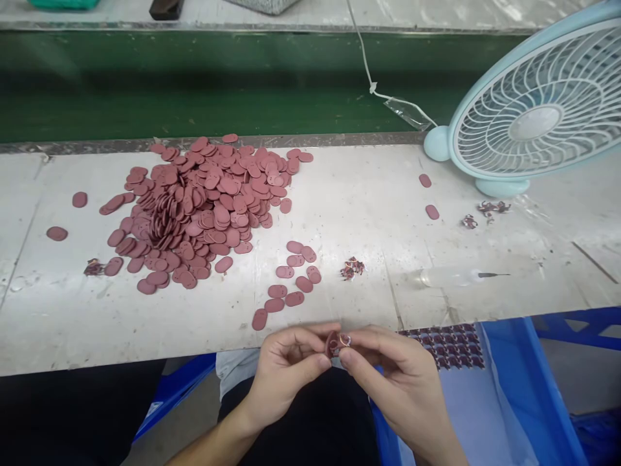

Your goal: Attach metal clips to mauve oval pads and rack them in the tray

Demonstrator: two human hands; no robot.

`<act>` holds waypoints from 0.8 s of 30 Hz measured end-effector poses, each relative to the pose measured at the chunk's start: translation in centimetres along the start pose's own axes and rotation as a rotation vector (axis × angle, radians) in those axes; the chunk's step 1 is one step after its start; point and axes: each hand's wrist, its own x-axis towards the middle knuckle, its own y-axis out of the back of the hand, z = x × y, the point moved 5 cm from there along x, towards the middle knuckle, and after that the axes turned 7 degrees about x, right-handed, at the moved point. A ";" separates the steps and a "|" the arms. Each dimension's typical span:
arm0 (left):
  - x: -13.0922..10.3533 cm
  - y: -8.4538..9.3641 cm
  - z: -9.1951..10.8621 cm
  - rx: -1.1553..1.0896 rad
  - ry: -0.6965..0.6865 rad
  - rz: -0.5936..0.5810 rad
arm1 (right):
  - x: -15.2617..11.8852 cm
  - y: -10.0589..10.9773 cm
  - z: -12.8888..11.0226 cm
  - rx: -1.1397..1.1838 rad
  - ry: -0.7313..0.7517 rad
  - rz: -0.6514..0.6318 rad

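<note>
Both hands meet at the table's front edge. My left hand (284,366) pinches a reddish-brown oval disc (332,344) between thumb and fingers, tilted nearly on edge. Against its right side, my right hand (405,369) pinches a small dark piece with shiny coppery bits (345,340); fingertips partly hide it. Beyond the hands lie several loose oval discs (294,299), some with tiny holes. A large heap of the same discs (228,188) covers the table's left middle. One small cluster of dark, shiny pieces (352,268) rests right of the loose discs.
A light-blue fan (536,123) stands at the back right, its white cord (363,55) running backward. A clear bottle with a thin dark tip (453,277) lies before it. At lower right, a blue crate (538,382) holds rows of dark parts (453,346). Behind runs a green strip (194,84).
</note>
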 end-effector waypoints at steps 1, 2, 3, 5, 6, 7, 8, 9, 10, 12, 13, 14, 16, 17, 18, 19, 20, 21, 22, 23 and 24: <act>0.0 0.0 -0.1 0.005 0.005 0.005 | 0.0 0.1 -0.2 -0.049 0.025 -0.005; -0.1 0.0 -0.2 0.009 0.010 0.011 | 0.1 0.2 -0.4 -0.089 0.041 -0.012; -0.1 0.0 -0.3 0.010 0.015 0.016 | 0.1 0.2 -0.5 -0.112 0.048 -0.020; -0.1 -0.1 -0.5 0.004 0.014 0.022 | 0.2 0.2 -0.4 -0.079 0.023 -0.025; -0.1 -0.1 -0.5 0.002 0.011 0.025 | 0.2 0.2 -0.2 -0.031 -0.003 -0.023; -0.1 -0.2 -0.5 0.001 0.008 0.027 | 0.2 0.1 0.0 0.024 -0.034 -0.021; -0.1 -0.2 -0.6 0.001 0.005 0.030 | 0.1 0.0 0.2 0.075 -0.066 -0.019; -0.1 -0.2 -0.6 0.003 0.002 0.033 | 0.1 -0.1 0.5 0.118 -0.093 -0.016; -0.1 -0.2 -0.6 0.006 -0.001 0.037 | 0.1 -0.2 0.7 0.151 -0.114 -0.015; -0.1 -0.2 -0.6 0.013 -0.009 0.045 | 0.1 -0.3 1.0 0.201 -0.148 -0.013; -0.1 -0.2 -0.6 0.017 -0.013 0.048 | 0.0 -0.4 1.2 0.223 -0.161 -0.013; -0.2 -0.2 -0.5 0.019 -0.017 0.050 | 0.0 -0.4 1.3 0.242 -0.169 -0.012; -0.3 -0.2 -0.5 0.023 -0.021 0.053 | -0.1 -0.4 1.5 0.266 -0.174 -0.010; -0.3 -0.2 -0.4 0.026 -0.023 0.053 | -0.2 -0.4 1.5 0.274 -0.172 -0.005; -0.4 -0.3 -0.4 0.029 -0.026 0.052 | -0.3 -0.3 1.5 0.280 -0.166 0.003; -0.4 -0.4 -0.3 0.031 -0.028 0.052 | -0.3 -0.3 1.6 0.287 -0.163 0.012; -0.5 -0.4 -0.3 0.031 -0.031 0.052 | -0.4 -0.3 1.7 0.294 -0.162 0.018; -0.5 -0.5 -0.2 0.029 -0.032 0.053 | -0.5 -0.3 1.8 0.303 -0.161 0.022; -0.6 -0.5 -0.2 0.026 -0.034 0.055 | -0.5 -0.3 1.8 0.313 -0.160 0.024; -0.6 -0.5 -0.2 0.024 -0.034 0.059 | -0.5 -0.3 1.9 0.322 -0.157 0.024; -0.6 -0.5 -0.2 0.022 -0.035 0.063 | -0.5 -0.4 2.0 0.330 -0.154 0.023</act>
